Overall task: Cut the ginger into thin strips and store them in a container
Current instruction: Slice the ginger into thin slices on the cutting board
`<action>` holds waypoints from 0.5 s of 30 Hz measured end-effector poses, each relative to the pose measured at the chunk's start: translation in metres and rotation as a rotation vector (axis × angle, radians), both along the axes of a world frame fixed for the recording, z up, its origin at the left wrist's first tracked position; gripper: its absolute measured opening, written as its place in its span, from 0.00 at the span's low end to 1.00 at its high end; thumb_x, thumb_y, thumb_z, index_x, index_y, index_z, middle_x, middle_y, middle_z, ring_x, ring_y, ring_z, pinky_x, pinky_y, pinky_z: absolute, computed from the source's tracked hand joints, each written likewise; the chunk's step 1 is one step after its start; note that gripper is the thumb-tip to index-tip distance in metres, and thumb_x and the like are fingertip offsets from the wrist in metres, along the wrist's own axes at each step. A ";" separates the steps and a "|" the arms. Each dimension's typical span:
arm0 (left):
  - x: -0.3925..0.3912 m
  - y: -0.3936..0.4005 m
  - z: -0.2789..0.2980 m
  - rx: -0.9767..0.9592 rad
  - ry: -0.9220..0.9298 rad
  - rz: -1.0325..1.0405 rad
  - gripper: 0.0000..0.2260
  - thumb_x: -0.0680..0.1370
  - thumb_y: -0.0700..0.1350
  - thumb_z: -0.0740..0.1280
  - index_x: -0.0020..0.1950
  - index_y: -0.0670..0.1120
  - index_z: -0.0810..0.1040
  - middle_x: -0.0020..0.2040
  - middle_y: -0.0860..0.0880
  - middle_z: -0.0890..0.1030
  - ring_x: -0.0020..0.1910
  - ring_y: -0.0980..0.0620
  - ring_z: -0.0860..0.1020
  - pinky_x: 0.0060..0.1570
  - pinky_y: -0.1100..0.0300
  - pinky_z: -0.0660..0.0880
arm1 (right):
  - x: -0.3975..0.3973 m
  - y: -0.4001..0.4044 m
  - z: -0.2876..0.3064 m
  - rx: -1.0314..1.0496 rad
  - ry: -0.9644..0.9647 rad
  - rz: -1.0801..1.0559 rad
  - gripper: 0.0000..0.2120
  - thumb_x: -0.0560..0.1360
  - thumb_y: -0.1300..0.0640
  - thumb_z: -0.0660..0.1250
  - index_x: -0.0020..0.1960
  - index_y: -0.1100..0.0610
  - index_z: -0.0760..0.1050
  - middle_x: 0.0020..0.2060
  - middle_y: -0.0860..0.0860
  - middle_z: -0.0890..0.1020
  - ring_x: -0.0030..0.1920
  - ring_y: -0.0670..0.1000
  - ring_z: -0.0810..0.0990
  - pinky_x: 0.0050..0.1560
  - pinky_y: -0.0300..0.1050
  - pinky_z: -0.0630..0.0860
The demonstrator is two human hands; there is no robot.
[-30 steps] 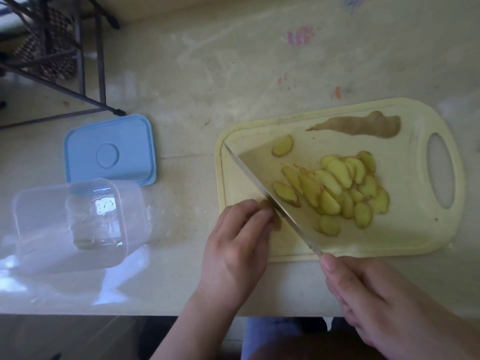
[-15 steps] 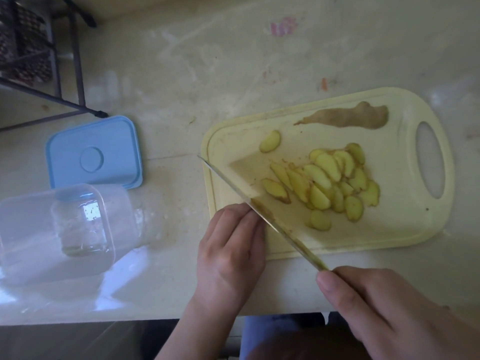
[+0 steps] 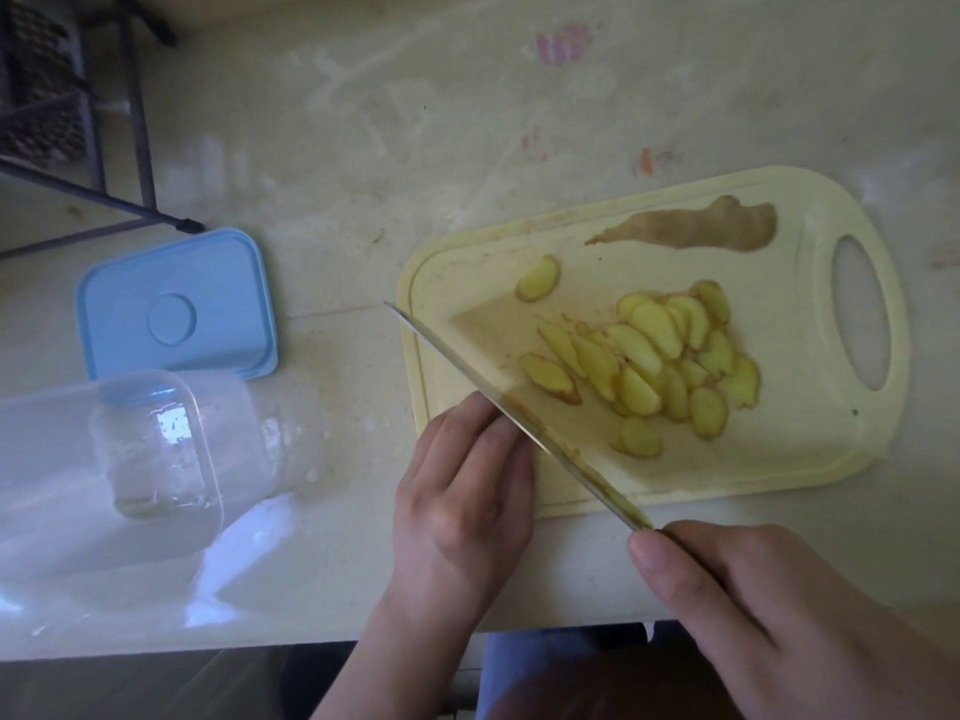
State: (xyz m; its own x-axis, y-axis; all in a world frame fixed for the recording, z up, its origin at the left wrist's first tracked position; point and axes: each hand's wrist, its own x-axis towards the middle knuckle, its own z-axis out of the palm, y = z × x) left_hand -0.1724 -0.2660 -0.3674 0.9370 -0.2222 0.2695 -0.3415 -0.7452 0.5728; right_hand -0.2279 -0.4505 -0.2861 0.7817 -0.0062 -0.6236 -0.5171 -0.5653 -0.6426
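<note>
Right hand [image 3: 769, 610] is gripping the knife [image 3: 514, 413] at the handle end, index finger running along the spine. Blade is lying diagonally across the cutting board's [image 3: 810, 459] near-left corner, tip past the board edge. Left hand [image 3: 462, 501] is sitting curled, fingertips [image 3: 498, 423] pressing right against the blade's left face; any ginger under them is hidden, can't tell. Ginger slices [image 3: 660, 366] are piling just right of the blade, apart from the fingers. Container [image 3: 104, 459] is lying on its side well left of the left hand, lid [image 3: 176, 304] beyond it.
</note>
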 end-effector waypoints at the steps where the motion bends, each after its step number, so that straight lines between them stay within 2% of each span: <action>1: 0.000 0.000 0.000 -0.006 0.003 -0.002 0.08 0.79 0.36 0.66 0.47 0.38 0.85 0.51 0.44 0.84 0.50 0.50 0.80 0.54 0.65 0.74 | -0.006 0.000 -0.003 -0.076 -0.073 0.000 0.34 0.75 0.20 0.43 0.30 0.43 0.72 0.23 0.45 0.73 0.32 0.39 0.77 0.34 0.29 0.69; 3: 0.000 0.000 0.001 -0.008 0.012 -0.008 0.07 0.79 0.36 0.67 0.47 0.38 0.85 0.52 0.44 0.84 0.50 0.50 0.80 0.54 0.65 0.74 | -0.010 -0.002 -0.003 -0.203 -0.180 0.004 0.32 0.80 0.25 0.46 0.31 0.42 0.73 0.23 0.44 0.71 0.32 0.40 0.76 0.34 0.32 0.70; 5: 0.001 0.000 0.002 0.006 0.017 -0.010 0.08 0.79 0.35 0.66 0.47 0.38 0.85 0.50 0.45 0.84 0.48 0.49 0.80 0.54 0.67 0.72 | -0.006 0.000 0.000 -0.132 -0.083 -0.022 0.36 0.75 0.20 0.42 0.30 0.45 0.71 0.25 0.47 0.73 0.33 0.40 0.77 0.35 0.30 0.69; 7: 0.001 0.001 0.002 0.013 0.016 -0.012 0.08 0.79 0.35 0.66 0.47 0.38 0.85 0.49 0.45 0.84 0.47 0.48 0.79 0.53 0.67 0.72 | -0.003 -0.001 0.000 -0.107 -0.036 -0.030 0.40 0.67 0.16 0.36 0.35 0.46 0.71 0.31 0.43 0.77 0.36 0.40 0.78 0.36 0.29 0.69; 10: 0.001 0.001 0.002 0.002 0.011 -0.032 0.06 0.77 0.33 0.68 0.47 0.38 0.86 0.51 0.44 0.84 0.48 0.47 0.81 0.52 0.63 0.76 | 0.010 -0.002 -0.002 -0.105 -0.058 0.086 0.44 0.66 0.15 0.32 0.35 0.48 0.74 0.43 0.36 0.79 0.38 0.41 0.79 0.38 0.34 0.71; 13: 0.002 0.001 0.002 -0.015 0.013 -0.045 0.06 0.77 0.32 0.69 0.49 0.38 0.86 0.54 0.45 0.84 0.51 0.48 0.81 0.55 0.62 0.76 | 0.015 0.000 -0.005 -0.005 0.070 0.047 0.42 0.58 0.12 0.31 0.43 0.36 0.73 0.36 0.38 0.79 0.38 0.44 0.79 0.41 0.39 0.72; 15: 0.002 0.001 0.001 -0.022 0.020 -0.035 0.06 0.77 0.33 0.69 0.49 0.38 0.86 0.54 0.45 0.84 0.51 0.49 0.81 0.56 0.64 0.75 | 0.020 -0.001 -0.007 0.034 0.045 0.040 0.38 0.61 0.14 0.32 0.43 0.33 0.72 0.34 0.35 0.78 0.39 0.42 0.79 0.38 0.35 0.71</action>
